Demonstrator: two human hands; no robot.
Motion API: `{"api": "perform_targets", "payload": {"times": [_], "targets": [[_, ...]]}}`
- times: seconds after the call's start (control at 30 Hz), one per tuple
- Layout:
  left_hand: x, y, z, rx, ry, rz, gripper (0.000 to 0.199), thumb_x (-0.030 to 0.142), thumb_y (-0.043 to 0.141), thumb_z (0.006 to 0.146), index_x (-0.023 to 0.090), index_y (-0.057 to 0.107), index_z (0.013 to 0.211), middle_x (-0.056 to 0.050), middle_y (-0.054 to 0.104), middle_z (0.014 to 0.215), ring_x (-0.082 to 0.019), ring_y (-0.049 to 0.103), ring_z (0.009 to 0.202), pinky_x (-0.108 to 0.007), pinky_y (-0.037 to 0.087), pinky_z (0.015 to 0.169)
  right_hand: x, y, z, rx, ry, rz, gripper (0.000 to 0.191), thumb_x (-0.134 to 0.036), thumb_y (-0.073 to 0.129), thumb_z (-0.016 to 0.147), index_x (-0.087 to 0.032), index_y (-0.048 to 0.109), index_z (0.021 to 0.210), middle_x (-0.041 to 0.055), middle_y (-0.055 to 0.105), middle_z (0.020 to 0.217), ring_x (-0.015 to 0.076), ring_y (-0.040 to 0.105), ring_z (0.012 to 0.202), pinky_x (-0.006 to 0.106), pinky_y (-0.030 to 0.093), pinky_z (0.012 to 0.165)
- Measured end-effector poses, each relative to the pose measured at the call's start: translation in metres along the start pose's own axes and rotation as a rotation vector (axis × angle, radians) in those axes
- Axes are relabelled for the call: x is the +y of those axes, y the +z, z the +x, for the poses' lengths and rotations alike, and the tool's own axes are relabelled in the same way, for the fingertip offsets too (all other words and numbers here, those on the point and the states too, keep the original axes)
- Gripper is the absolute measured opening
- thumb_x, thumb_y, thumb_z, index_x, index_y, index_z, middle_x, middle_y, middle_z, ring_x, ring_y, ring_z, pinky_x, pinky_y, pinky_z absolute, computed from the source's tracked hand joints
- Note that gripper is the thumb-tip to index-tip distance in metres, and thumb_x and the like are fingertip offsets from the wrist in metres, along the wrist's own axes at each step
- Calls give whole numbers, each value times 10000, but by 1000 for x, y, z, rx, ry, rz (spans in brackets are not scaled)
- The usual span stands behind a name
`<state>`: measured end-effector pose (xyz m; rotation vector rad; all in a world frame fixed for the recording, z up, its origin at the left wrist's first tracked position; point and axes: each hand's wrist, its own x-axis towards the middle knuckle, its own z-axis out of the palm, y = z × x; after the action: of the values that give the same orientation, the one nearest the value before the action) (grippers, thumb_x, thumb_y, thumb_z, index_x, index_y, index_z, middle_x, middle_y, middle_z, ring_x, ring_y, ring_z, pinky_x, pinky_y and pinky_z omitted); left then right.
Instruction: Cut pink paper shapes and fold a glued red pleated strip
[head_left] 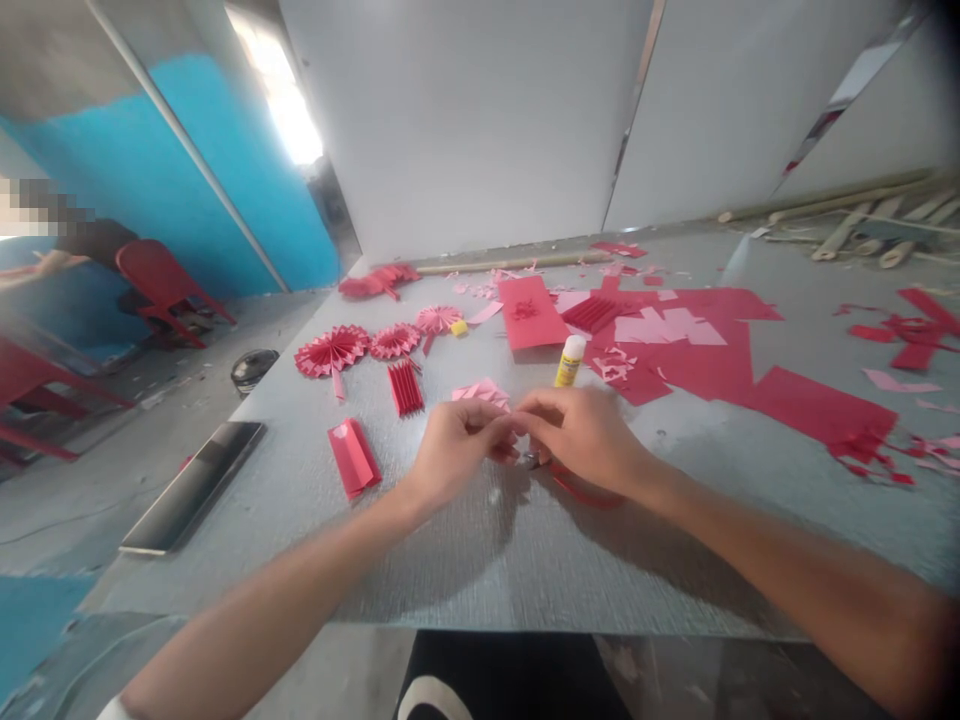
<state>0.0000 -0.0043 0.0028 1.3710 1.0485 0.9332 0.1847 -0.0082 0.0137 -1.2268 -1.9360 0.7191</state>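
Observation:
My left hand (456, 456) and my right hand (583, 437) meet above a grey metal-faced table (480, 570), their fingertips pinched together on something small that the fingers hide. A glint of metal (531, 460) and a red paper strip (581, 485) lie just under my right hand. Crumpled pink paper (480, 393) sits just beyond my left fingers, and a yellow-labelled glue stick (570, 362) stands beyond my right hand. Pleated red paper fans (331, 351) lie further left, next to a folded red paper strip (406, 388).
Red paper sheets (697, 360) and scraps spread across the table's right side. A dark flat panel (191, 487) leans near the left edge. Red chairs (165, 285) and a person's arm (37, 266) are at the far left, with wooden strips (877, 225) at the back right.

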Motion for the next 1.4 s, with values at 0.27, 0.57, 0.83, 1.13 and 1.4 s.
{"api": "perform_targets", "payload": {"times": [0.27,0.57,0.83,1.13,1.4], "targets": [[1,-2,2,-18,2,2,287,391,748,837,117,692,771,-64,707,702,-157,691,607,-303,611,621,1,0,2,13,-7,-61,194,-318,628,942,-237,715,788,-28,672,568,153,620,543,268,410,560],[2,-1,-1,19,33,59,256,371,716,863,119,687,826,-67,710,712,-179,710,617,-322,617,617,1,1,2,-34,2,-67,235,-326,564,985,-227,632,783,-34,661,573,148,612,553,274,406,592],[9,1,-2,37,45,124,220,332,686,880,124,666,811,-68,708,697,-174,704,598,-293,591,572,0,2,2,-85,-24,-39,232,-278,503,1009,-217,580,799,-16,671,662,145,613,613,267,396,593],[5,0,1,20,21,-24,240,348,729,841,112,688,824,-68,714,736,-159,697,637,-306,609,633,3,2,2,-24,-19,-76,266,-306,497,1008,-224,566,764,-21,648,625,146,592,583,273,380,573],[7,-1,1,92,18,-28,233,330,617,925,116,670,1002,-74,722,812,-160,705,636,-299,614,608,7,3,3,20,17,-119,221,-291,504,1013,-220,596,825,-33,646,575,143,598,540,278,387,580]]}}
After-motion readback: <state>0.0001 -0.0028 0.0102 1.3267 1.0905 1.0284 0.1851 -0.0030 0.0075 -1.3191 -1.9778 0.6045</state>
